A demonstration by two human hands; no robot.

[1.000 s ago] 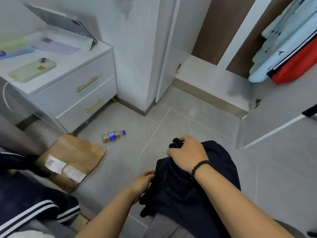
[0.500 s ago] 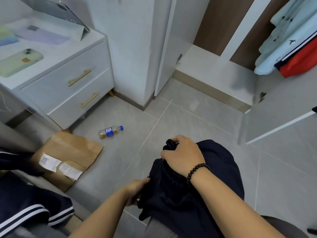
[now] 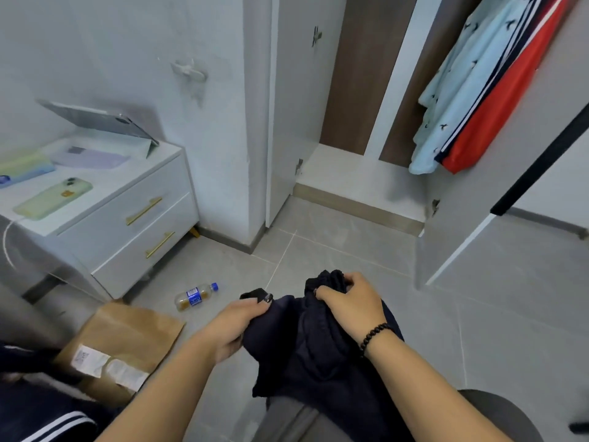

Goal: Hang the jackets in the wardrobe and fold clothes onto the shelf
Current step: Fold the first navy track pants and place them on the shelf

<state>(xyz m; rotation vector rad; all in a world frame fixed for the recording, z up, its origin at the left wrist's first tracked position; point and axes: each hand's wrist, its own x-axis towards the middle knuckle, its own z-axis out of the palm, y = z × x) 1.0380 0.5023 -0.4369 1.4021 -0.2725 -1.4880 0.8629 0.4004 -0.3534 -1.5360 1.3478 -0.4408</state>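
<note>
while both hands, left hand and right hand, grip a dark garment, a bottle and paper bag lie on the floor before the open wardrobe.

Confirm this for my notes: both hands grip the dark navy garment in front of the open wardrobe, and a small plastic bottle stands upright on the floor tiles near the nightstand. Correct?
Not quite. The plastic bottle lies on its side on the floor, not upright, as the head view shows. The rest holds: the left hand and right hand both grip the dark navy garment before the open wardrobe, with the nightstand nearby.
</note>
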